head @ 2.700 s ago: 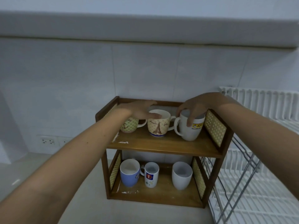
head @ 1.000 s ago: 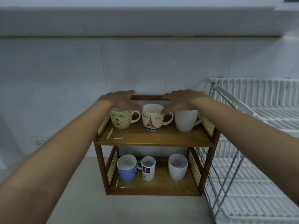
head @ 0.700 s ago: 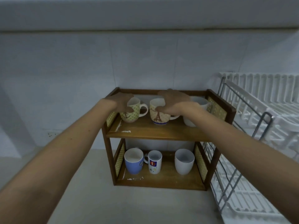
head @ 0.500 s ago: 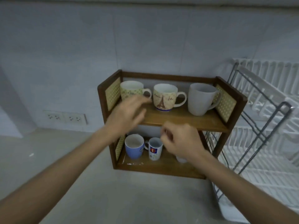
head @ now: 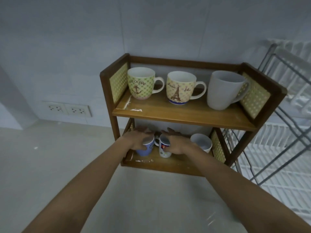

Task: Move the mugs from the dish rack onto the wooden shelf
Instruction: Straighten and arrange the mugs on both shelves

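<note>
On lower tier of wooden shelf [head: 183, 115]:
left hand [head: 138, 140]: arm outstretched, fingers wrapped around blue mug [head: 145, 149]
right hand [head: 176, 142]: arm outstretched, gripping small white mug [head: 164, 148]

Left hand [head: 137, 140] partly hides the blue mug [head: 145, 148]; dish rack [head: 284, 132], blurred, cut by the right edge

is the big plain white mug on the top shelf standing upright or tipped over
Upright: the big plain white mug rests on its base on the wooden shelf, open mouth facing up.

Upper board [head: 181, 115] overhangs both hands [head: 138, 140] among crowded lower mugs [head: 164, 148]
</note>
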`<state>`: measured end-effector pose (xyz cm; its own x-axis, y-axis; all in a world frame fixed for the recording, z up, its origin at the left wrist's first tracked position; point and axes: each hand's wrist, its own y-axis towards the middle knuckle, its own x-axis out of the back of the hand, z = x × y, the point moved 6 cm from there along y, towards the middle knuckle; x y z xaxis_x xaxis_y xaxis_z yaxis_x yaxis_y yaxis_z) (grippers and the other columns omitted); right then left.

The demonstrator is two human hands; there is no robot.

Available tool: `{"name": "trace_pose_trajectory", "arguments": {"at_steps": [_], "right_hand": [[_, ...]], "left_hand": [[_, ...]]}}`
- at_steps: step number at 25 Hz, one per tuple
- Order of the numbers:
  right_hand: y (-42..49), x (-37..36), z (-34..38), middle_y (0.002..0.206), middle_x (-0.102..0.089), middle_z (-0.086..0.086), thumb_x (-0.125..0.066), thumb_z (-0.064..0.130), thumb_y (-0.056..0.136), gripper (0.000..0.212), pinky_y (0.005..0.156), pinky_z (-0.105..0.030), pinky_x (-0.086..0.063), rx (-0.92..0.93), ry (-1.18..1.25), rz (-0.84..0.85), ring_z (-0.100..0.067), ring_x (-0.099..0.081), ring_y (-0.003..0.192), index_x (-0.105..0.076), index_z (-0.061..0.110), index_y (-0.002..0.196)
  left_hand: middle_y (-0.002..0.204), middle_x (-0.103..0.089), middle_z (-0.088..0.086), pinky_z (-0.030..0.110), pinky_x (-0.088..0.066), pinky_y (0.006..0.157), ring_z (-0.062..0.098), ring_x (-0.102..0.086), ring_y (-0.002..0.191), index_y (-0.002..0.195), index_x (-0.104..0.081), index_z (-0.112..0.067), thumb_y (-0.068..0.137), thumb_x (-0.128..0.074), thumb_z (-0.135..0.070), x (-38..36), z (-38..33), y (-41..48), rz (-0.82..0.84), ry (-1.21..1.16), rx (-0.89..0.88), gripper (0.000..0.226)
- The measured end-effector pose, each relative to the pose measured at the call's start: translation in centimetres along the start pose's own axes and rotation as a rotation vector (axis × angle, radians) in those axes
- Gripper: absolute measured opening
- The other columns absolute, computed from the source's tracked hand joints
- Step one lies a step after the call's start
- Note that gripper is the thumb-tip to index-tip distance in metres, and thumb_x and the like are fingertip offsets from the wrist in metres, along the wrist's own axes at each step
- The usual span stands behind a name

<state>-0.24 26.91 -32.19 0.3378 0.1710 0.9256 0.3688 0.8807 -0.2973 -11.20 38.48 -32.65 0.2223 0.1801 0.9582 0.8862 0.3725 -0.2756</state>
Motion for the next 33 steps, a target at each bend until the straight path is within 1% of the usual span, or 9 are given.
{"name": "trace_pose_trajectory", "arguments": {"at_steps": [4,10,13,15,21,26,28,30,33], "right_hand": [[1.4,0.2,-0.1,0.143,-0.044,-0.008,-0.067,0.031,0.083,0.064,0.098,-0.044,-0.046,0.044,-0.008,0.014,-0.029,-0.048,0.123,-0.036,0.022,0.139],[1.3,1.2,-0.6,0.130,-0.054,-0.010,-0.073,0.014,0.080,0.062,0.092,-0.043,-0.049,0.075,-0.094,0.039,-0.029,-0.054,0.114,-0.044,0.022,0.134],[1.2,1.4,-0.9,0.131,-0.054,-0.012,-0.073,0.013,0.080,0.062,0.093,-0.041,-0.049,0.055,-0.086,0.035,-0.028,-0.053,0.115,-0.044,0.020,0.134],[1.1,1.4,-0.7,0.133,-0.053,-0.011,-0.072,0.011,0.080,0.064,0.095,-0.041,-0.048,0.061,-0.086,0.053,-0.028,-0.052,0.117,-0.043,0.020,0.136],[0.6,1.5,-1.1,0.143,-0.045,-0.009,-0.069,0.008,0.082,0.069,0.102,-0.039,-0.044,0.066,-0.015,0.074,-0.026,-0.045,0.127,-0.038,0.023,0.141],[-0.9,2.9,-4.9,0.148,-0.038,-0.011,-0.063,0.037,0.087,0.072,0.108,-0.047,-0.036,-0.185,0.241,0.165,-0.030,-0.041,0.130,-0.027,0.023,0.147],[-1.8,4.2,-7.8,0.146,-0.041,-0.011,-0.062,0.055,0.081,0.076,0.108,-0.046,-0.036,-0.349,0.096,0.148,-0.031,-0.043,0.129,-0.036,0.018,0.142],[-3.1,4.3,-9.3,0.149,-0.038,-0.010,-0.060,0.068,0.074,0.089,0.106,-0.043,-0.037,-0.411,-0.197,0.156,-0.033,-0.041,0.131,-0.033,0.020,0.144],[-3.6,3.0,-9.2,0.148,-0.036,-0.012,-0.068,0.047,0.079,0.083,0.098,-0.043,-0.047,-0.279,-0.219,0.225,-0.033,-0.044,0.127,-0.024,0.025,0.146]], "left_hand": [[0.143,-0.044,0.011,0.037,-0.042,0.096,0.030,-0.046,0.125,0.141,-0.035,-0.022,0.075,-0.063,-0.059,0.5,0.6,1.6,0.019,0.077,0.102,0.080],[0.149,-0.038,0.011,0.040,-0.035,0.108,0.031,-0.037,0.135,0.144,-0.033,-0.015,0.072,-0.047,-0.078,1.9,0.8,2.0,0.090,0.041,0.247,0.097],[0.154,-0.030,0.008,0.042,-0.037,0.108,0.030,-0.033,0.137,0.148,-0.022,-0.023,0.070,-0.070,-0.059,1.9,0.5,1.5,0.192,-0.056,0.104,0.099],[0.151,-0.035,0.007,0.043,-0.038,0.106,0.030,-0.036,0.135,0.147,-0.025,-0.024,0.070,-0.074,-0.050,1.7,0.5,1.2,0.114,-0.017,0.072,0.094],[0.134,-0.050,0.007,0.042,-0.049,0.093,0.030,-0.051,0.121,0.134,-0.042,-0.024,0.065,-0.072,-0.058,1.2,0.8,2.1,-0.041,-0.015,0.226,0.083],[0.153,-0.029,0.009,0.048,-0.034,0.105,0.034,-0.031,0.137,0.148,-0.019,-0.023,0.072,-0.062,-0.064,0.7,0.1,2.4,0.008,0.036,0.264,0.096],[0.159,-0.015,0.006,0.049,-0.020,0.113,0.031,-0.017,0.143,0.150,-0.009,-0.025,0.078,-0.054,-0.066,1.3,-2.2,2.7,-0.078,0.026,0.142,0.095],[0.157,-0.024,0.005,0.045,-0.027,0.111,0.029,-0.028,0.139,0.149,-0.017,-0.024,0.080,-0.053,-0.064,1.8,-5.4,3.4,-0.141,-0.049,0.029,0.088],[0.150,-0.037,0.006,0.042,-0.040,0.102,0.027,-0.040,0.132,0.147,-0.025,-0.021,0.083,-0.056,-0.056,1.4,-8.8,4.5,-0.087,-0.098,0.013,0.079]]}}
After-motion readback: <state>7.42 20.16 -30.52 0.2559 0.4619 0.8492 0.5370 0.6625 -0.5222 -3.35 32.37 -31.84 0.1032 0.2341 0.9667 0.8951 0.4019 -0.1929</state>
